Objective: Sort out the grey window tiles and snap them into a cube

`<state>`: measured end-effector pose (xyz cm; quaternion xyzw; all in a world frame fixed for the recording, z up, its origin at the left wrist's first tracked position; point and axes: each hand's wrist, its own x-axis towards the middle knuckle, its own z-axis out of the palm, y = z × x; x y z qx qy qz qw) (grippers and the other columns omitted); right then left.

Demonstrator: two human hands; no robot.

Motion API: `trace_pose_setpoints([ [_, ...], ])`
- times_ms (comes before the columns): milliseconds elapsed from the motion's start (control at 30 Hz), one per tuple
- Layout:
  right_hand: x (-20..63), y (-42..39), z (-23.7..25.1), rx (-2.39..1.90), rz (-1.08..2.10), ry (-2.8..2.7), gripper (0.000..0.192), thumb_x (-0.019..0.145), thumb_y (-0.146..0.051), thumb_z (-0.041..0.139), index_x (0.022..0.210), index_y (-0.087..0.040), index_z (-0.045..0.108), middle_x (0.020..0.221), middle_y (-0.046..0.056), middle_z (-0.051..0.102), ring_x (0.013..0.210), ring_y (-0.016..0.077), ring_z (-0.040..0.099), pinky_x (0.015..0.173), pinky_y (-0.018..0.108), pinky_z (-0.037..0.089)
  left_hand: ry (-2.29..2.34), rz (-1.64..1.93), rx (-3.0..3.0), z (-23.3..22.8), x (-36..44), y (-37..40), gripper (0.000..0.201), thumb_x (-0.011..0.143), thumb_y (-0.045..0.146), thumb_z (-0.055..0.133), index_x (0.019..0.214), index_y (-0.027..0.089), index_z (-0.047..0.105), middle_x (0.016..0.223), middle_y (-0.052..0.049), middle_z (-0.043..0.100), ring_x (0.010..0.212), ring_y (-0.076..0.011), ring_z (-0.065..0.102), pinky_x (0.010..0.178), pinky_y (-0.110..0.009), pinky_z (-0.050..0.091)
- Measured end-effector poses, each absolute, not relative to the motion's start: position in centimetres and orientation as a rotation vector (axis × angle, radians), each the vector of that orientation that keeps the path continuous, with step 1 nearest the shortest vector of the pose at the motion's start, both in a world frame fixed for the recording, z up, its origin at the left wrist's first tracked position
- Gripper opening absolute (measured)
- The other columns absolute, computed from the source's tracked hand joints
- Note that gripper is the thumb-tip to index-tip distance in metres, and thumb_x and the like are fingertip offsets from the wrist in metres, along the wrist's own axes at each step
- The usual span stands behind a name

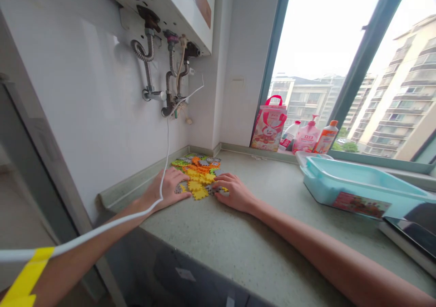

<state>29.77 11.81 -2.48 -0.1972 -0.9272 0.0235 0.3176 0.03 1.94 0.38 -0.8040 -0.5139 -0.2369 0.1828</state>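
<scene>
A heap of flat toothed plastic gear pieces (196,184) in yellow, orange, green and grey lies on the counter near the corner. My left hand (169,186) rests at the heap's left side, thumb and fingers apart, with a few grey pieces (179,188) between them. On the right side, my right hand (235,192) touches the edge of the heap. Its fingers are bent but spread, close to some grey pieces (210,190). Neither hand visibly grips a piece; the undersides of the fingers are hidden.
A white cable (166,148) hangs from the wall pipes and crosses my left wrist. A water heater (170,7) is mounted above. To the right stand a light blue plastic basin (320,189) and a dark-topped appliance (408,239). Bottles (308,136) and a pink bag (269,127) line the windowsill.
</scene>
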Motion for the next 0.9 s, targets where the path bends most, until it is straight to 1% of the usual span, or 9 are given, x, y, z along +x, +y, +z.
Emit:
trace_pose_setpoints([
  [167, 29.7, 11.7, -2.4, -0.485, 0.104, -2.438, 0.016, 0.086, -0.022, 0.077, 0.102, -0.026, 0.074, 0.108, 0.005, 0.077, 0.117, 0.0244, 0.065, 0.106, 0.042, 0.048, -1.543, -0.663, -2.068, -0.6, -1.2, -2.1, 0.029, 0.090, 0.057, 0.073, 0.101, 0.030, 0.079, 0.103, -0.003, 0.078, 0.107, -0.0342, 0.065, 0.095, -0.052, 0.046],
  [300, 29.9, 11.5, -2.3, -0.475, 0.018, -2.460, 0.027, 0.085, -0.023, 0.077, 0.112, -0.024, 0.076, 0.107, 0.007, 0.075, 0.110, 0.0257, 0.064, 0.102, 0.041, 0.049, -1.521, -0.772, -2.063, -2.1, -1.0, -5.8, 0.022, 0.091, 0.046, 0.069, 0.080, 0.029, 0.075, 0.087, -0.003, 0.075, 0.092, -0.0312, 0.069, 0.087, -0.050, 0.051],
  [367, 29.9, 11.5, -2.2, -0.456, -0.013, -2.476, 0.031, 0.085, -0.026, 0.077, 0.116, -0.023, 0.076, 0.107, 0.008, 0.074, 0.108, 0.0262, 0.063, 0.100, 0.041, 0.049, -1.453, -0.802, -2.202, -2.5, -0.1, -7.2, 0.017, 0.096, 0.041, 0.065, 0.090, 0.030, 0.076, 0.092, -0.002, 0.076, 0.094, -0.0282, 0.070, 0.089, -0.047, 0.055],
  [433, 29.9, 11.4, -2.0, -0.433, -0.011, -2.494, 0.027, 0.086, -0.028, 0.077, 0.113, -0.023, 0.076, 0.106, 0.008, 0.073, 0.106, 0.0256, 0.062, 0.099, 0.040, 0.049, -1.366, -0.750, -2.431, -2.2, 1.5, -8.1, 0.020, 0.100, 0.033, 0.061, 0.114, 0.032, 0.076, 0.112, -0.001, 0.077, 0.110, -0.0251, 0.070, 0.099, -0.041, 0.056],
  [533, 29.8, 11.3, -1.6, -0.414, 0.037, -2.494, 0.014, 0.095, -0.031, 0.070, 0.103, -0.021, 0.074, 0.102, 0.007, 0.073, 0.103, 0.0237, 0.063, 0.097, 0.038, 0.048, -1.248, -0.564, -2.743, -0.8, 4.5, -7.9, 0.046, 0.101, 0.031, 0.061, 0.147, 0.035, 0.060, 0.144, -0.001, 0.067, 0.133, -0.0250, 0.061, 0.116, -0.040, 0.049],
  [633, 30.1, 11.3, -1.2, -0.407, 0.123, -2.465, 0.034, 0.111, -0.034, 0.046, 0.095, -0.020, 0.071, 0.095, 0.007, 0.073, 0.097, 0.0208, 0.063, 0.097, 0.037, 0.047, -1.230, -0.417, -2.858, 0.6, 6.9, -6.2, 0.071, 0.098, 0.038, 0.065, 0.164, 0.035, 0.038, 0.163, -0.004, 0.048, 0.145, -0.0292, 0.051, 0.121, -0.044, 0.044],
  [700, 30.5, 11.3, -1.1, -0.408, 0.173, -2.436, 0.039, 0.113, -0.037, 0.039, 0.100, -0.019, 0.072, 0.097, 0.007, 0.073, 0.099, 0.0206, 0.063, 0.099, 0.037, 0.046, -1.274, -0.416, -2.794, 1.0, 7.0, -4.4, 0.072, 0.096, 0.041, 0.067, 0.162, 0.033, 0.039, 0.164, -0.005, 0.047, 0.146, -0.0301, 0.049, 0.122, -0.045, 0.042],
  [800, 30.9, 11.1, -1.2, -0.390, 0.158, -2.449, 0.030, 0.104, -0.046, 0.060, 0.117, -0.021, 0.071, 0.115, 0.009, 0.074, 0.113, 0.0248, 0.062, 0.104, 0.041, 0.045, -1.443, -0.561, -2.469, 0.6, 4.8, -0.9, 0.046, 0.099, 0.039, 0.061, 0.143, 0.026, 0.059, 0.146, -0.007, 0.064, 0.138, -0.0295, 0.056, 0.120, -0.046, 0.041],
  [900, 30.9, 11.2, -1.6, -0.401, 0.109, -2.499, 0.035, 0.094, -0.042, 0.073, 0.123, -0.023, 0.071, 0.124, 0.010, 0.072, 0.120, 0.0278, 0.062, 0.106, 0.044, 0.045, -1.724, -0.501, -2.163, 0.2, 1.3, 2.6, 0.044, 0.101, 0.045, 0.057, 0.133, 0.016, 0.066, 0.136, -0.014, 0.070, 0.129, -0.0344, 0.061, 0.111, -0.049, 0.045],
])
